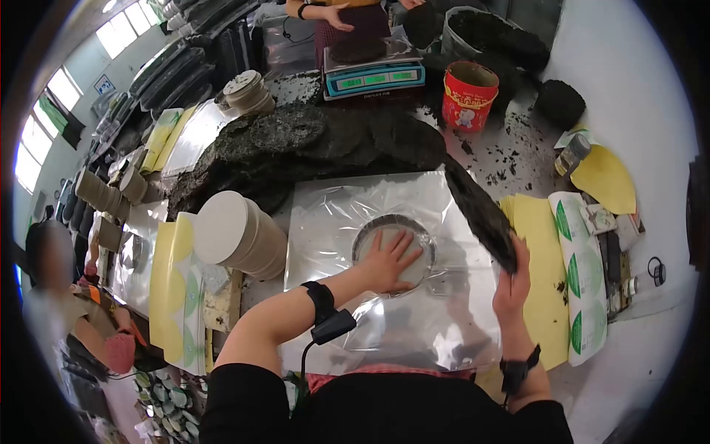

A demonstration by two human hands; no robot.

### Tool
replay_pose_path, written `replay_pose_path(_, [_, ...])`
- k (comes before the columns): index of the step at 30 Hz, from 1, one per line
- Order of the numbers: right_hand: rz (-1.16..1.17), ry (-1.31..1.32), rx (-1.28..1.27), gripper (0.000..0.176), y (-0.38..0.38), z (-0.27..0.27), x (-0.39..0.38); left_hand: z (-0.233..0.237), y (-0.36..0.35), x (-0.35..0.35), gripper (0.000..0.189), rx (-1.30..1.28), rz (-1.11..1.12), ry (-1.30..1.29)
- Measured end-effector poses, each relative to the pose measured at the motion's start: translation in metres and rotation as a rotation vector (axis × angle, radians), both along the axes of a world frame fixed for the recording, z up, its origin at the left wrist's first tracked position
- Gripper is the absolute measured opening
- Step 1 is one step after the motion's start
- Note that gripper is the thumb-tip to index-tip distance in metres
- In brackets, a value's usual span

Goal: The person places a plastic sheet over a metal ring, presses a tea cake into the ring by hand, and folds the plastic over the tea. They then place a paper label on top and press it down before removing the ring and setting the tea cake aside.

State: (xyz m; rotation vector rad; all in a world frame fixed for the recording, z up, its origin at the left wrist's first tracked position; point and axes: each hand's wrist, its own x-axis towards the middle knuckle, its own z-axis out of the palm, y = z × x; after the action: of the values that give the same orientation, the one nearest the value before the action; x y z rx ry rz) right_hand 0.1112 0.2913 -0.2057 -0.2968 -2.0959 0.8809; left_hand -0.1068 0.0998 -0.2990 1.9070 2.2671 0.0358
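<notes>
I have the left fingers released, spread flat inside the ring. The ring lies at the film, midway along the near edge of the table; I cannot tell which is uppermost. I have the right fingers grasping the near end of the slab, at the film's right side.

Hazards:
- Uneven pressure from the left fingers could shift the ring or crease the film.
- A weak or pinching grip could tear the slab, dropping crumbs onto the film.
- A sideways knock from the left forearm could topple the stack of discs.

Containers:
- Ring: pale inside; no dark material shows there.
- Tub, by the far right corner: heaped with dark, crumbly material.
- Red bucket, toward the far edge: contents unclear.
- Jar, near the right edge: tilted; contents unclear.
</notes>
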Motion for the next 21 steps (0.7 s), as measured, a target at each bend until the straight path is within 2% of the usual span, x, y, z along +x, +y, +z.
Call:
replay_pose_path(2, [0.019,-0.020,-0.033,0.046,-0.004,0.006,0.007,-0.015,0.003,0.011,0.091,-0.026,0.055,-0.066])
replay_pose_path(5, [0.123,-0.018,0.132,0.050,-0.004,0.040,-0.016,-0.004,0.022,0.008,0.085,-0.109,0.101,-0.214])
replay_pose_path(6, [0.174,-0.020,0.194,0.054,-0.010,0.052,-0.029,0.007,0.024,0.002,0.083,-0.149,0.109,-0.282])
replay_pose_path(7, [0.249,-0.046,0.251,0.053,-0.013,0.054,-0.042,0.046,0.032,-0.014,0.069,-0.366,0.033,-0.411])
replay_pose_path(8, [0.317,-0.070,0.304,0.053,-0.017,0.050,-0.049,-0.049,-0.004,-0.075,0.054,0.138,0.074,-0.544])
replay_pose_path(9, [0.344,-0.097,0.409,0.052,-0.021,0.033,-0.052,-0.032,-0.020,-0.076,0.056,0.285,0.253,-0.755])
replay_pose_path(10, [0.366,-0.128,0.516,0.052,-0.025,0.008,-0.053,0.005,-0.033,-0.065,0.057,0.433,0.432,-0.964])
replay_pose_path(11, [0.408,-0.177,0.501,0.050,-0.034,-0.021,-0.050,0.040,-0.043,-0.050,0.059,0.578,0.613,-1.172])
replay_pose_path(12, [0.496,-0.327,0.489,0.047,-0.038,-0.058,-0.046,0.051,-0.050,-0.037,0.062,0.725,0.806,-1.383])
replay_pose_path(13, [0.483,-0.378,0.468,0.041,-0.046,-0.055,-0.047,0.032,-0.054,-0.025,0.067,0.705,0.594,-0.740])
replay_pose_path(14, [0.474,-0.429,0.447,0.035,-0.053,-0.048,-0.049,0.019,-0.055,-0.020,0.067,0.688,0.613,-0.741])
replay_pose_path(17, [0.458,-0.372,0.277,0.033,-0.045,0.015,-0.073,0.037,-0.049,-0.015,0.063,0.671,0.647,-0.710])
replay_pose_path(20, [0.528,-0.579,0.348,0.036,-0.033,-0.043,-0.094,0.038,-0.048,-0.016,0.062,0.662,0.641,-0.648])
replay_pose_path(21, [0.533,-0.751,0.199,0.049,-0.032,-0.015,-0.100,0.040,-0.042,-0.024,0.062,0.685,0.623,-0.634])
